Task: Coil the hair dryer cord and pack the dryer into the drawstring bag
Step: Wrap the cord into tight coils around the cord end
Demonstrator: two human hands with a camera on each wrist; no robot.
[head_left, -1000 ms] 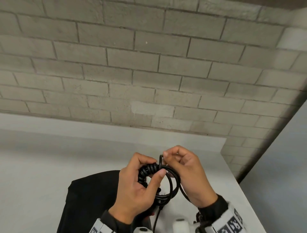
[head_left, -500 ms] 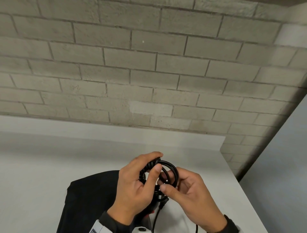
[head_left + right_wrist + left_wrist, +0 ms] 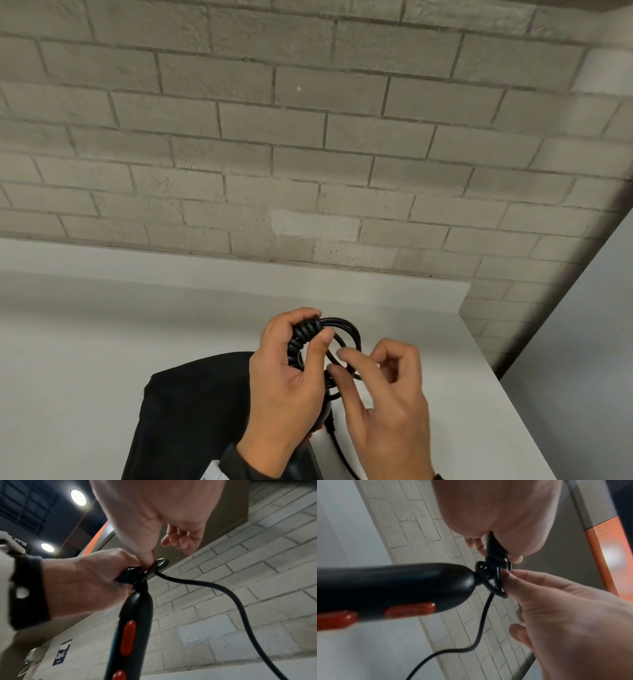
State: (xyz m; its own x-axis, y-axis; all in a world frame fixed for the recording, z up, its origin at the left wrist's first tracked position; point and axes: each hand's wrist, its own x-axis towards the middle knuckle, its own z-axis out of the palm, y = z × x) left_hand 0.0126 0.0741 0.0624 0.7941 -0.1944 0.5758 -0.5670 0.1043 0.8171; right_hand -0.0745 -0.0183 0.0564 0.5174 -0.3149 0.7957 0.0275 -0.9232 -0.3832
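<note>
My left hand (image 3: 313,329) grips the coiled black cord (image 3: 349,325) above the table, its thumb pressed over the stacked turns. My right hand (image 3: 339,363) pinches a loop of the coil between thumb and index finger, with the other fingers loosely spread. The black hair dryer handle (image 3: 393,588) with red buttons (image 3: 410,609) hangs just under the coil (image 3: 493,577). A free length of cord (image 3: 231,595) trails down to the right. The black drawstring bag (image 3: 191,411) lies flat on the table beneath my left forearm. The dryer's head is hidden.
The white table (image 3: 85,359) runs back to a grey brick wall (image 3: 308,154). Its right edge (image 3: 507,387) drops off close beside my right hand. An orange-trimmed panel (image 3: 607,554) shows in the left wrist view.
My right hand has gone from the top of the coil down and round to its right side, carrying the cord. My left hand has kept its grip and risen slightly.
</note>
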